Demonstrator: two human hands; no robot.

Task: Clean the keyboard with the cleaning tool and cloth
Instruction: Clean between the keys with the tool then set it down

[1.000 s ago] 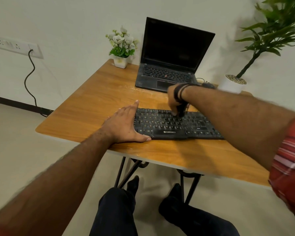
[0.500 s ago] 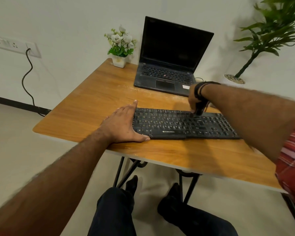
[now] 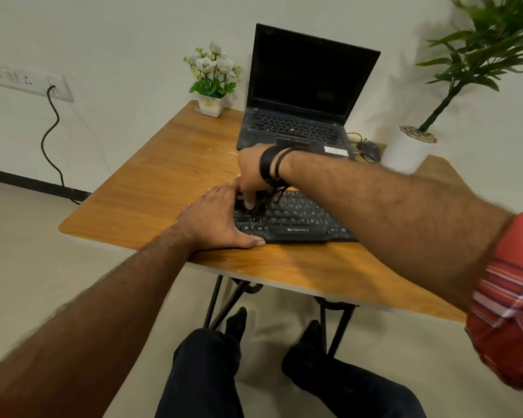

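So the black keyboard [image 3: 296,220] sits near the front edge of the wooden surface [image 3: 151,188], running left to right. The person's left hand [image 3: 215,220] lies flat with straight fingers on the keyboard's left end, thumb stretched along its near edge, pinning it in place. The right hand [image 3: 252,176] reaches across from the right and curls its fingers down around a small dark cleaning tool [image 3: 255,203], whose tip is on the keys in the left part of the board, right beside the left hand's fingertips. The tool is mostly hidden by the fingers, so its shape is hard to make out. There are black bands on that wrist, and a red striped sleeve [image 3: 514,297] rolled up at the elbow.

Farther back on the surface, an open black laptop [image 3: 308,95] with a dark screen. To its left, in the far corner, a little white pot [image 3: 211,107] holding white flowers and green leaves. To the laptop's right, a dark mouse [image 3: 369,150] with a cable, then a taller white pot [image 3: 405,155] with pebbles on top and a green leafy plant growing out of it.

On the wall at left, a socket strip [image 3: 27,82] with a dark cord plugged in.
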